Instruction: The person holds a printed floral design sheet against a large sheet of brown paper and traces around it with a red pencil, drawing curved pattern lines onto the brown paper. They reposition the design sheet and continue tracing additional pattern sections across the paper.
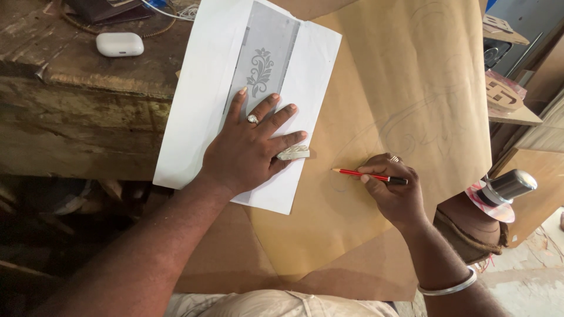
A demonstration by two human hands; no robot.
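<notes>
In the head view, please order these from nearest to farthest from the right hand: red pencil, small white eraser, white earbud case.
1. Red pencil: held in the right hand.
2. Small white eraser: to its left, under the left hand's fingers.
3. White rounded earbud case: far upper left.

A white earbud case [119, 44] lies far left on the worn wooden bench [88, 88]. At the right stand wooden cutouts [504, 94] and a metal knob [510, 185].

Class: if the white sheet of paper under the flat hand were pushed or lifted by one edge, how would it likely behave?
The white sheet looks thin, so it would probably flop. Lying on smooth brown paper, it may slide easily; the left hand pressing it suggests so.
</notes>
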